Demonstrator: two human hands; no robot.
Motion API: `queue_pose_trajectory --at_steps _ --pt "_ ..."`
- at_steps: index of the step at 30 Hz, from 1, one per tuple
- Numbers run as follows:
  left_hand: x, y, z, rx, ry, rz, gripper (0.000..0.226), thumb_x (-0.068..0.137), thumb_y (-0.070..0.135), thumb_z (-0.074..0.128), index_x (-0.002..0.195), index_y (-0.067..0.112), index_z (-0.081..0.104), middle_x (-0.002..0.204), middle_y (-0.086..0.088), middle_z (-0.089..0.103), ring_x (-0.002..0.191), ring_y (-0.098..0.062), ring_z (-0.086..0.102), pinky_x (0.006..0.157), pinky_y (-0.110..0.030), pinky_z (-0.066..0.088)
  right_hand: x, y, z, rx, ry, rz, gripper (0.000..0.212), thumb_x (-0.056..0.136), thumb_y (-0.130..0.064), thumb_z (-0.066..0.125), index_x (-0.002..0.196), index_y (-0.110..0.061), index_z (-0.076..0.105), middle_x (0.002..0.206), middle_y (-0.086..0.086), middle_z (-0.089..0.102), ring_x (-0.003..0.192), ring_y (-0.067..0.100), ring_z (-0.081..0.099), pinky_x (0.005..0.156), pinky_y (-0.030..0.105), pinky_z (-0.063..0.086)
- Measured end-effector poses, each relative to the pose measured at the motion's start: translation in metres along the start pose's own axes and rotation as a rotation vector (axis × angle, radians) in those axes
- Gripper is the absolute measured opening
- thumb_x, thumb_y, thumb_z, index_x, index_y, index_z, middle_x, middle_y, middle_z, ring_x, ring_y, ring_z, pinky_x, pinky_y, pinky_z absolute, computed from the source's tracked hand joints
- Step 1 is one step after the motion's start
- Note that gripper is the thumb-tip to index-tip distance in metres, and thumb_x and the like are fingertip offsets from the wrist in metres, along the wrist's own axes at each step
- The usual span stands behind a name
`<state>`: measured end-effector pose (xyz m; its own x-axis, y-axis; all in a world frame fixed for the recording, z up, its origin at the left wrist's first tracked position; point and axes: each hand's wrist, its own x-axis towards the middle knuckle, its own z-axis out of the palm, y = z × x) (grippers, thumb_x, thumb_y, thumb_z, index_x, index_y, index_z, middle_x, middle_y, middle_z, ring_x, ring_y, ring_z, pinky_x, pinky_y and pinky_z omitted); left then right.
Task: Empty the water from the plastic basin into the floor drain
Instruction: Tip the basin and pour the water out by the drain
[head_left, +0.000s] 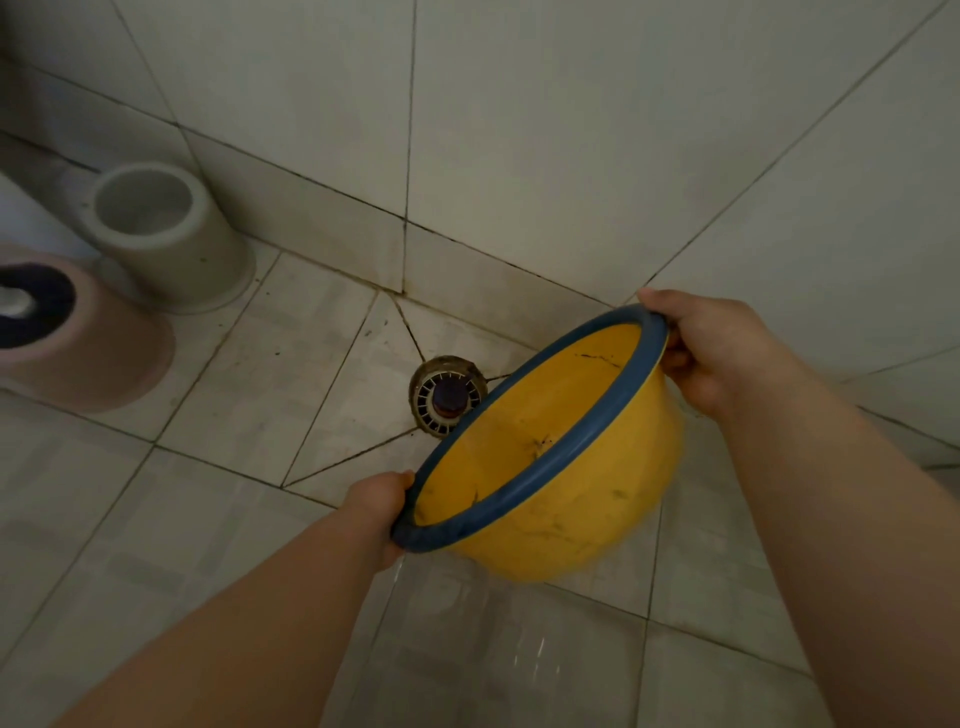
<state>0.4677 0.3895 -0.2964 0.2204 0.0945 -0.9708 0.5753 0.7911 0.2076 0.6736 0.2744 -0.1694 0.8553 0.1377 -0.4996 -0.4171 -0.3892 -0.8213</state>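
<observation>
I hold a yellow plastic basin (561, 499) with a blue rim in the air, tipped steeply onto its side with its mouth facing left toward the floor drain (445, 396). My left hand (382, 506) grips the near lower part of the rim. My right hand (711, 348) grips the far upper part of the rim. The round drain with a white slotted grate sits in the tiled floor just left of the basin, and the rim covers its right edge. No water shows inside the basin. The floor tiles below the basin (493, 639) look wet and shiny.
A grey-white round holder (161, 234) stands against the wall at the left. A pink round holder with a dark top (67, 343) sits in front of it. Tiled walls (571, 156) meet in a corner right behind the drain.
</observation>
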Motion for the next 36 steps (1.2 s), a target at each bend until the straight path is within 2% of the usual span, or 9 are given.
queue_pose_trajectory --at_steps 5,9,14,19,24,32,36 --pt "0.003 0.002 -0.001 -0.012 -0.036 -0.036 0.051 0.104 0.026 0.023 0.146 -0.004 0.028 0.154 -0.017 0.03 0.141 -0.031 0.03 0.116 -0.039 0.023 0.002 -0.005 0.006 -0.006 -0.03 -0.018 0.026 0.083 -0.017 0.065 0.062 -0.014 0.049 0.057 0.001 0.035 0.035 0.006 0.03 0.032 0.017 0.026" --pt "0.004 0.003 -0.003 -0.014 -0.048 -0.033 0.051 0.104 0.026 0.025 0.145 -0.003 0.03 0.153 -0.017 0.032 0.14 -0.031 0.032 0.116 -0.038 0.024 0.004 -0.008 0.009 -0.011 -0.046 -0.022 0.027 0.083 -0.018 0.065 0.062 -0.014 0.048 0.057 0.001 0.034 0.035 0.006 0.03 0.032 0.017 0.026" --pt "0.003 0.003 -0.005 0.001 -0.037 -0.01 0.049 0.103 0.025 0.028 0.143 -0.003 0.035 0.151 -0.018 0.037 0.138 -0.032 0.036 0.115 -0.039 0.028 0.004 -0.012 0.014 -0.017 -0.059 -0.023 0.028 0.083 -0.018 0.064 0.062 -0.014 0.047 0.058 0.001 0.033 0.045 0.009 0.029 0.032 0.017 0.026" --pt "0.004 -0.001 -0.002 0.001 -0.046 0.011 0.047 0.104 0.022 0.028 0.14 -0.006 0.036 0.151 -0.02 0.036 0.138 -0.033 0.036 0.112 -0.039 0.028 0.002 -0.015 0.017 -0.034 -0.08 -0.037 0.022 0.084 -0.018 0.064 0.066 -0.013 0.051 0.06 0.001 0.036 0.041 0.007 0.032 0.032 0.016 0.027" --pt "0.007 -0.001 0.001 0.007 -0.045 -0.002 0.048 0.104 0.021 0.026 0.141 -0.008 0.033 0.153 -0.021 0.03 0.141 -0.033 0.031 0.114 -0.038 0.024 -0.001 -0.022 0.021 -0.049 -0.083 -0.047 0.022 0.083 -0.017 0.064 0.066 -0.013 0.051 0.061 0.001 0.036 0.047 0.008 0.031 0.032 0.016 0.027" --pt "0.015 -0.002 -0.004 -0.054 -0.085 -0.003 0.047 0.103 0.024 0.03 0.141 -0.004 0.037 0.149 -0.02 0.039 0.137 -0.033 0.038 0.113 -0.04 0.028 -0.006 -0.031 0.028 -0.043 -0.117 -0.06 0.021 0.083 -0.017 0.064 0.067 -0.014 0.051 0.06 0.0 0.035 0.037 0.005 0.032 0.033 0.015 0.026" --pt "0.016 -0.005 -0.004 -0.06 -0.059 0.009 0.044 0.102 0.024 0.033 0.134 -0.004 0.045 0.141 -0.019 0.05 0.13 -0.034 0.047 0.106 -0.04 0.037 -0.008 -0.033 0.028 -0.041 -0.13 -0.069 0.019 0.083 -0.016 0.064 0.069 -0.013 0.051 0.061 0.0 0.036 0.04 0.005 0.032 0.033 0.015 0.026"
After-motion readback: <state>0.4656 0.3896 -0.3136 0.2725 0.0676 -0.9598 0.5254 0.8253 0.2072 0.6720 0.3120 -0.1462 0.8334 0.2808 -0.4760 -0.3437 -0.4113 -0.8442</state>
